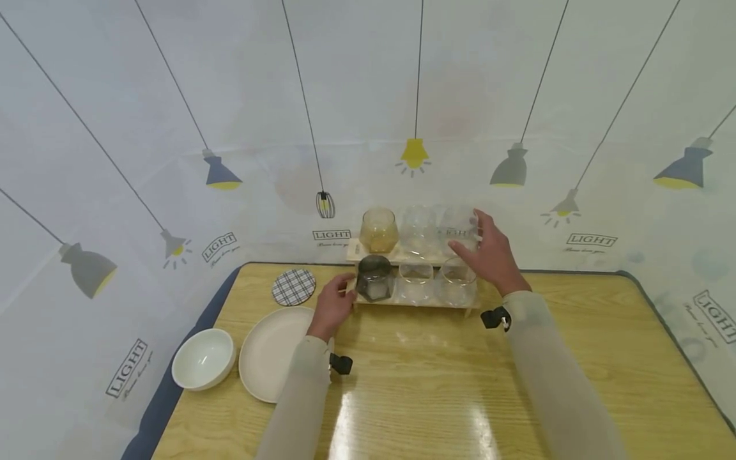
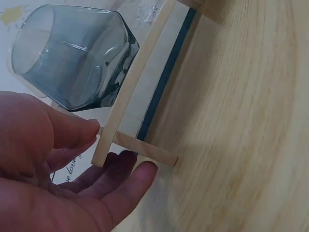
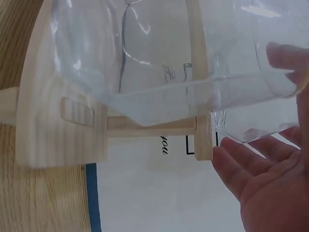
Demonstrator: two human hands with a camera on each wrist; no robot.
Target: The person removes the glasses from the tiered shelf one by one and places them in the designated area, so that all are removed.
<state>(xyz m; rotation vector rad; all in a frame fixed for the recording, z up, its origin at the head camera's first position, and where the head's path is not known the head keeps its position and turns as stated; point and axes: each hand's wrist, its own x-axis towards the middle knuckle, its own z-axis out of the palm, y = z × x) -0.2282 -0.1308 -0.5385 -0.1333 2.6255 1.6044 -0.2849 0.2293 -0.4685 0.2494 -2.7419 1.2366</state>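
Observation:
A two-tier wooden rack point(image 1: 414, 305) carries several stemless glasses. On its upper tier stand an amber glass point(image 1: 379, 231) and clear ones; the lower tier has a smoky grey glass point(image 1: 375, 279) at the left end beside two clear ones. My left hand point(image 1: 333, 306) grips the rack's left end, thumb at the board's edge and fingers beneath it, just below the grey glass in the left wrist view. With thumb and fingers curved around it, my right hand point(image 1: 492, 254) holds the clear glass point(image 3: 253, 113) at the upper tier's right end.
Left of the rack lie a checked round coaster point(image 1: 294, 287), a pale plate point(image 1: 267, 358) partly behind the left sleeve, and a white bowl point(image 1: 204, 359) near the left edge. The wooden table point(image 1: 425, 396) meets a printed white backdrop point(image 1: 368, 96) behind the rack.

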